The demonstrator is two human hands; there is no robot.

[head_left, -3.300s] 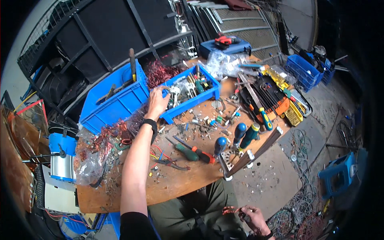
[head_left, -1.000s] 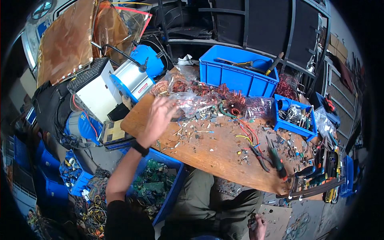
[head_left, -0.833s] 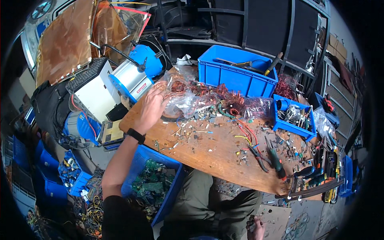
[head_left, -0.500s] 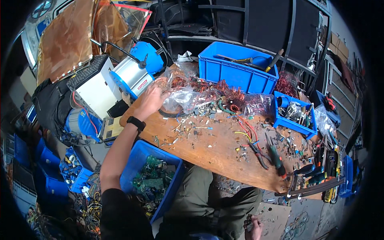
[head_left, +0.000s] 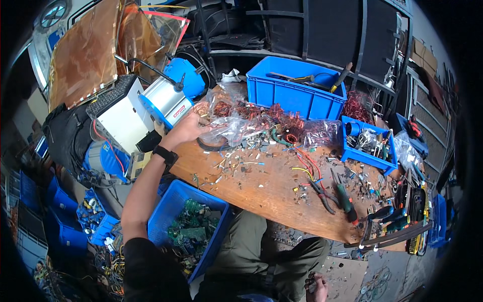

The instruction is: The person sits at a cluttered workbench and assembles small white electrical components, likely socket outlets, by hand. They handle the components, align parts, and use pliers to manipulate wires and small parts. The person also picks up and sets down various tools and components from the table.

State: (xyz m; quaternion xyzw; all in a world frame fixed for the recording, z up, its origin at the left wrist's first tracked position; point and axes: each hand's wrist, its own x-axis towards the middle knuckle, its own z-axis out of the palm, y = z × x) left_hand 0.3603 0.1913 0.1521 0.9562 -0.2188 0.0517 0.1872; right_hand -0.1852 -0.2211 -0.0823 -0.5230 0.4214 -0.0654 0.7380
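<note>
Resting low by the lap, the right hand [head_left: 316,287] sits at the picture's edge, grip impossible to tell. Farther out, the left hand [head_left: 188,128] grasps a clear plastic bag [head_left: 232,126] of copper scrap on the wooden bench [head_left: 271,189], just beside a blue motor [head_left: 173,95]

We see crumpled clear plastic bags [head_left: 229,126] on the worktop [head_left: 266,191] and a red-and-white label [head_left: 179,111] on the silver cylinder [head_left: 163,103].

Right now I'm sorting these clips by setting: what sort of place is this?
Likely an electronics scrap or repair workshop: a wooden workbench strewn with small parts, copper wire coils in clear bags, blue bins, one holding green circuit boards. The left hand reaches the bags.
</note>
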